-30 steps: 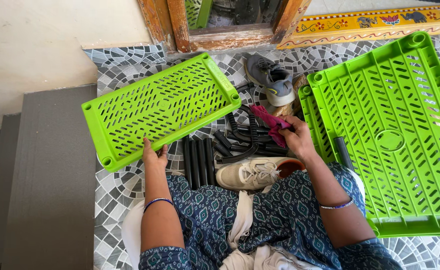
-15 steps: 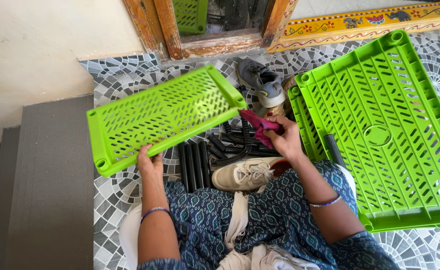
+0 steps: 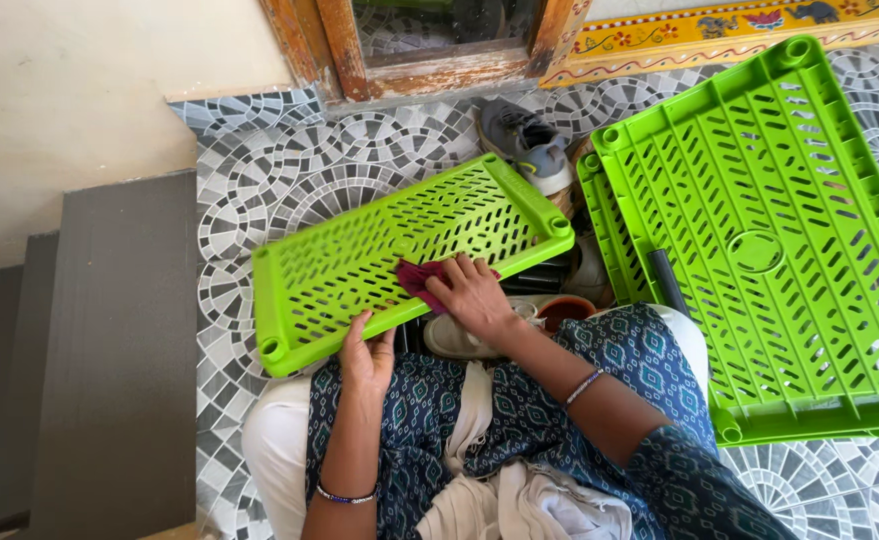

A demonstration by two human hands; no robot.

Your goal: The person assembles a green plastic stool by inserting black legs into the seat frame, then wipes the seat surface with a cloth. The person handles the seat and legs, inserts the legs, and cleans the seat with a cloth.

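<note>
A lime-green perforated plastic shelf panel (image 3: pixel 359 250) lies tilted over my lap. My left hand (image 3: pixel 367 358) grips its near long edge from below. My right hand (image 3: pixel 474 296) presses a small magenta cloth (image 3: pixel 417 277) flat onto the panel's upper face, near its lower right part. A second, larger green panel (image 3: pixel 789 230) leans on the floor at my right. Both wrists wear thin bangles. The black tubes beneath the held panel are mostly hidden.
A grey sneaker (image 3: pixel 527 143) sits by a worn wooden door frame (image 3: pixel 329 45). A white shoe (image 3: pixel 454 340) and a brown one (image 3: pixel 564 308) lie by my knee. Grey stairs (image 3: pixel 109 370) drop away at left. A black tube (image 3: pixel 667 285) rests beside the large panel. Patterned mosaic tiles cover the floor.
My left hand has pulled the smaller panel toward me and to the right, over the black tubes. My right hand moved left with the cloth, off the tubes and onto the panel.
</note>
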